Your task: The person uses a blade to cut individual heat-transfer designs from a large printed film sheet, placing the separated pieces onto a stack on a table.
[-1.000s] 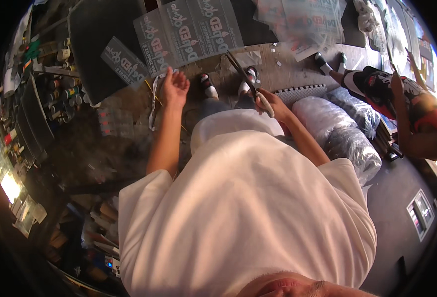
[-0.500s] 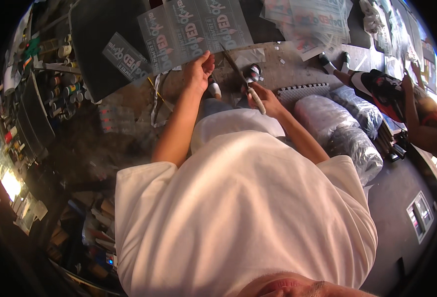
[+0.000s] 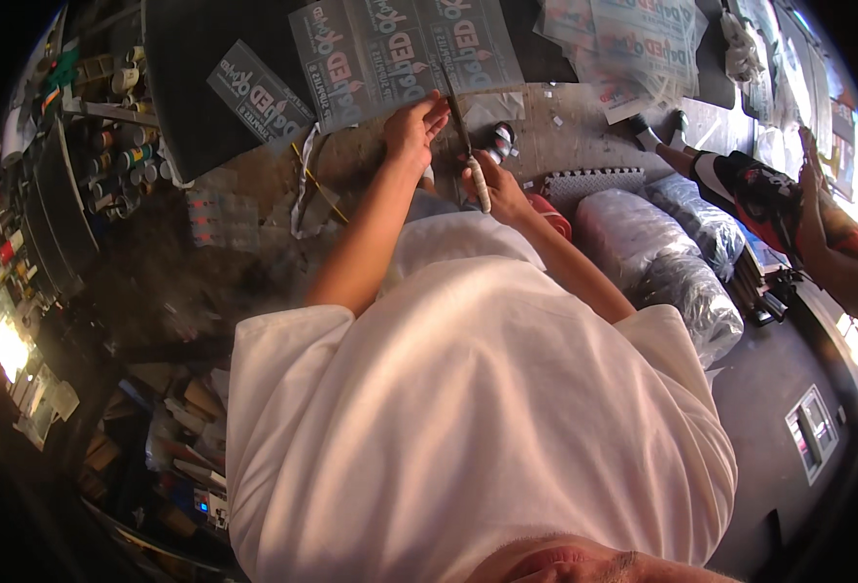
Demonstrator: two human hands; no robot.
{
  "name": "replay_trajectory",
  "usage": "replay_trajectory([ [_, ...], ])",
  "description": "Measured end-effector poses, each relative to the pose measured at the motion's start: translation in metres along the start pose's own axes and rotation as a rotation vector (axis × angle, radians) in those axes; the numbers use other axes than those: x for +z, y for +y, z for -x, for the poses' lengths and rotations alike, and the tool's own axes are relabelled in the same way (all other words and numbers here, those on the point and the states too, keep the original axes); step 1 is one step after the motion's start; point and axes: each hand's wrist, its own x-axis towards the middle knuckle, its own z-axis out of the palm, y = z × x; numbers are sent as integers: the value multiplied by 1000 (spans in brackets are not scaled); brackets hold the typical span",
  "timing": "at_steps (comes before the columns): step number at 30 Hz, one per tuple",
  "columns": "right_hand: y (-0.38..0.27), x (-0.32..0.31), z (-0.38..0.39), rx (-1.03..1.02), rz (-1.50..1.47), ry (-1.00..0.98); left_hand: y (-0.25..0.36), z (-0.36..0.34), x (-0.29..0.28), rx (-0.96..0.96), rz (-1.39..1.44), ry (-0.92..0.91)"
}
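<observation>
My right hand (image 3: 492,185) grips the pale wrapped handle (image 3: 480,189) of a long, dark, narrow blade-like tool (image 3: 458,126), which points up toward printed translucent sheets (image 3: 380,63). My left hand (image 3: 414,126) is raised just left of that tool, fingers slightly apart and bent, by the lower edge of the sheets; whether it touches blade or sheet I cannot tell. The sheets lie in a row on a dark table (image 3: 196,29), with a smaller printed piece (image 3: 254,92) at their left.
Loose sheets (image 3: 633,49) lie at upper right. Wrapped bundles (image 3: 623,243) and a perforated mat (image 3: 594,183) are right of me, with another person (image 3: 759,194) beyond. Cluttered shelves with cans (image 3: 133,146) stand left. White strapping (image 3: 303,185) hangs below the table.
My left hand has moved right and up toward the tool. My right hand has shifted slightly left, bringing the tool more upright. The other person's arm has moved a little.
</observation>
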Motion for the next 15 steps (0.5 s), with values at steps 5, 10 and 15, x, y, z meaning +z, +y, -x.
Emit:
replay_trajectory([
  [5, 2, 6, 1, -6, 29, 59, 2, 1, 1, -13, 0, -6],
  [10, 19, 13, 2, -22, 23, 93, 5, 4, 7, -68, -28, 38],
  [15, 6, 15, 1, 43, -106, 75, 5, 0, 0, -60, -36, 74],
])
